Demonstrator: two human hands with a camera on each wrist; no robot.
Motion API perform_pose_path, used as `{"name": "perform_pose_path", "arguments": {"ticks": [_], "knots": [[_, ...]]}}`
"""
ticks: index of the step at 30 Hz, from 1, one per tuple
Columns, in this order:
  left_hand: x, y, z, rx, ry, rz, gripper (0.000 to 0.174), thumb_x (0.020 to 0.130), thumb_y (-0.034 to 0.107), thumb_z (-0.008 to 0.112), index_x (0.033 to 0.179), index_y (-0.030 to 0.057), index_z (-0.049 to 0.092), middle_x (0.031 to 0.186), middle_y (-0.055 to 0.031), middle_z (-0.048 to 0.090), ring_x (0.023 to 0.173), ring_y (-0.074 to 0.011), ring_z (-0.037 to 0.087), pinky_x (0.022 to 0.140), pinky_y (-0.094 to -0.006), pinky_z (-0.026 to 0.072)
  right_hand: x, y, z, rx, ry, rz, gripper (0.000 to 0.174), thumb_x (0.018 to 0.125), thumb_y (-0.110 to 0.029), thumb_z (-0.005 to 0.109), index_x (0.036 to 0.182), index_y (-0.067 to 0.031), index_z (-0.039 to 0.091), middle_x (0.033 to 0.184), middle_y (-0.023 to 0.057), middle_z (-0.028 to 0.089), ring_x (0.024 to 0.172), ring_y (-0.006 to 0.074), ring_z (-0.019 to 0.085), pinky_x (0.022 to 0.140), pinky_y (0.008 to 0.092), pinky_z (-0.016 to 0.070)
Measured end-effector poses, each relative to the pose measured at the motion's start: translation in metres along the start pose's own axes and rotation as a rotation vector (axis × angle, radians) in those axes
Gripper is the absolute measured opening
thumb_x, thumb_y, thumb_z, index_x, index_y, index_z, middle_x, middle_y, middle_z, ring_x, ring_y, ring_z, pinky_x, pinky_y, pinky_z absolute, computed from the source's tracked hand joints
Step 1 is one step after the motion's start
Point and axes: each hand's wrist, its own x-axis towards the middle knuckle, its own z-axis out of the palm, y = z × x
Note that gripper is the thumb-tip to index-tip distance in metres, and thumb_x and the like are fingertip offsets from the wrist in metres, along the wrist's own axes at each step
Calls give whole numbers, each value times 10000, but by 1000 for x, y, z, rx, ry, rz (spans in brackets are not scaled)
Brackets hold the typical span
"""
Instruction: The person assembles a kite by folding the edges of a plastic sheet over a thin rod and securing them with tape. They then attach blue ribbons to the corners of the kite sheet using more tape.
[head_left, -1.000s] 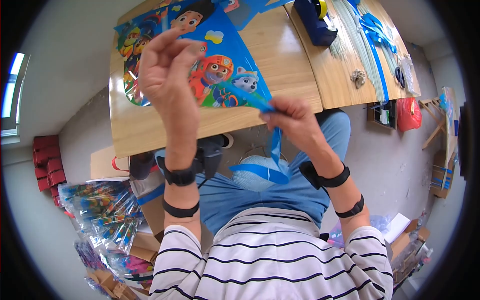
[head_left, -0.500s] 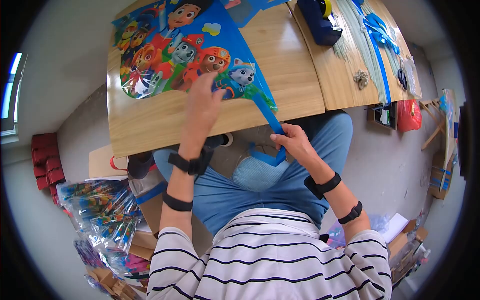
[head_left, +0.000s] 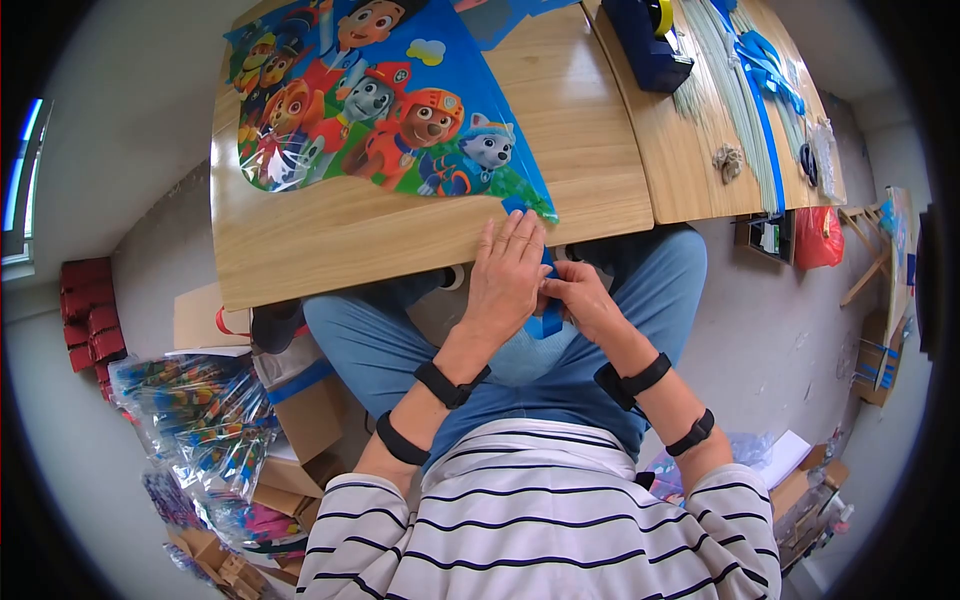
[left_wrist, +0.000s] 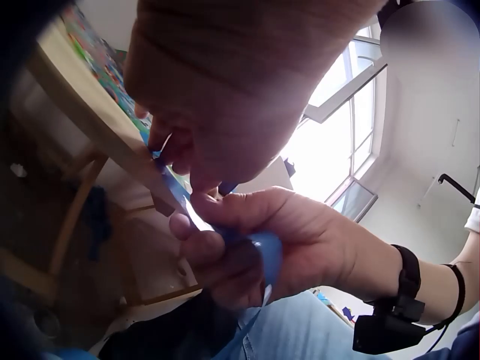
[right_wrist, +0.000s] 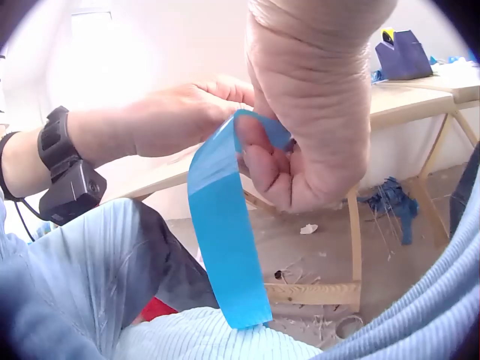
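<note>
A printed plastic sheet (head_left: 400, 110) with cartoon dogs lies on the wooden table, its lower right corner near the front edge. A blue strip (head_left: 515, 205) runs from that corner over the edge. The left hand (head_left: 506, 280) lies over the strip at the edge, its fingers extended toward the corner. Close beside it, the right hand (head_left: 588, 300) pinches the strip just off the table. In the right wrist view the blue strip (right_wrist: 229, 240) hangs in a loop below the right hand (right_wrist: 307, 135), whose fingers are curled round it. The left wrist view shows both hands close together.
A dark blue tape dispenser (head_left: 648, 45) stands at the back right. Beside it lie pale strips (head_left: 735, 110), blue ribbon (head_left: 765, 70), scissors (head_left: 808, 162) and a small beige bundle (head_left: 728, 162). Wrapped printed packs (head_left: 200, 430) and cardboard boxes (head_left: 310, 420) are at the lower left.
The left hand has come down from above the sheet to the strip at the table edge. The right hand dropped lower with the strip, then stayed near the edge.
</note>
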Motion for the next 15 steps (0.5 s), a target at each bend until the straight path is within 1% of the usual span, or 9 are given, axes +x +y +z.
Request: {"name": "perform_pose_path", "arguments": {"ticks": [3,6,9,12,15], "knots": [[2,2,1,-9,-5,2,558,911,196,695,1402,-24,550,1490,-180,528,1436,-347,443,1223,-539,264,2,3,0,78,-36,-110,85,950,-57,613,932,-20,687,799,55,696,680,119,632,604,262,491],[5,5,-1,-27,-14,2,564,913,194,691,1412,-21,540,1492,-183,525,1440,-343,441,1228,-541,255,3,4,-1,105,-12,-125,90,958,-41,607,952,-11,692,816,54,694,703,120,638,642,269,507],[7,5,-1,-45,-12,6,558,917,192,687,1411,-20,540,1493,-185,524,1440,-344,441,1231,-544,250,1,1,-1,138,2,-120,88,970,-57,621,960,-7,693,831,55,697,712,118,637,640,268,503],[7,5,-3,-40,-5,10,539,919,188,683,1394,-29,554,1493,-190,523,1441,-355,439,1230,-547,249,-2,-2,-1,178,12,-86,92,980,-73,629,967,-11,696,817,54,694,704,116,636,645,264,501],[4,6,-6,-34,1,1,523,918,186,682,1376,-39,568,1494,-195,520,1440,-365,435,1228,-551,249,-6,-7,0,207,28,-56,94,985,-81,629,968,-18,697,790,55,690,676,114,631,624,258,495]]}}
